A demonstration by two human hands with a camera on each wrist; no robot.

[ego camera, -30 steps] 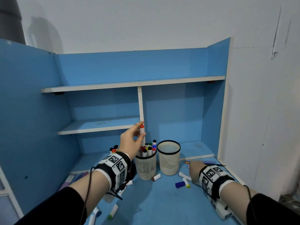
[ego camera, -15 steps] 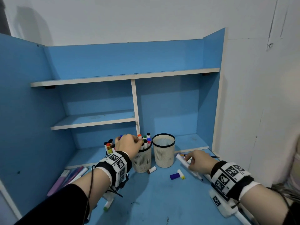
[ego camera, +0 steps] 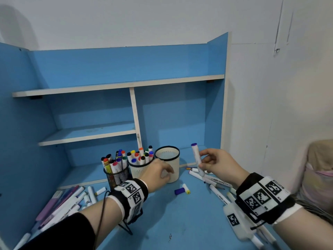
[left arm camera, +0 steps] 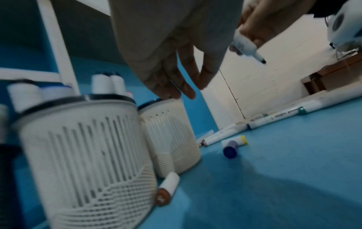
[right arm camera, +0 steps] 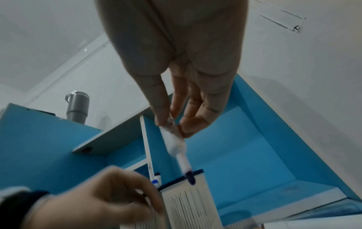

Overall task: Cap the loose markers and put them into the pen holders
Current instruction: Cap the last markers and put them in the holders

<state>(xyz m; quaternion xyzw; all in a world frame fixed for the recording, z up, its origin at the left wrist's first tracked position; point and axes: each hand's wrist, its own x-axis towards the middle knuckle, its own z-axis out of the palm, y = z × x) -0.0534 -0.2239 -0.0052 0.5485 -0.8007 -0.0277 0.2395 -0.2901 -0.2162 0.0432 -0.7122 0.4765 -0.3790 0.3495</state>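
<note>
My right hand (ego camera: 205, 159) pinches a white marker (ego camera: 197, 159) upright above the desk, purple end up and bare dark tip down; the right wrist view shows the fingers (right arm camera: 162, 108) on the marker (right arm camera: 173, 141). My left hand (ego camera: 165, 173) hangs with relaxed fingers (left arm camera: 176, 86) in front of the empty white holder (ego camera: 167, 156), holding nothing. To the left stand a white holder (ego camera: 138, 170) and a black mesh holder (ego camera: 116, 175), both full of capped markers. A blue cap (ego camera: 178, 191) and a yellow-ended cap (ego camera: 186, 188) lie on the desk (ego camera: 171, 222). A brown-ended cap (left arm camera: 166, 190) lies by the holders.
Loose markers are piled at the desk's left (ego camera: 68, 201) and lie scattered at the right (ego camera: 214, 179). Blue shelves (ego camera: 90, 134) rise behind the holders. A grey tumbler (right arm camera: 77, 106) stands on top of the shelf unit. A white wall borders the right.
My left hand let the red-capped marker go into the middle holder and moved down toward the empty holder. My right hand picked a marker off the desk and raised it.
</note>
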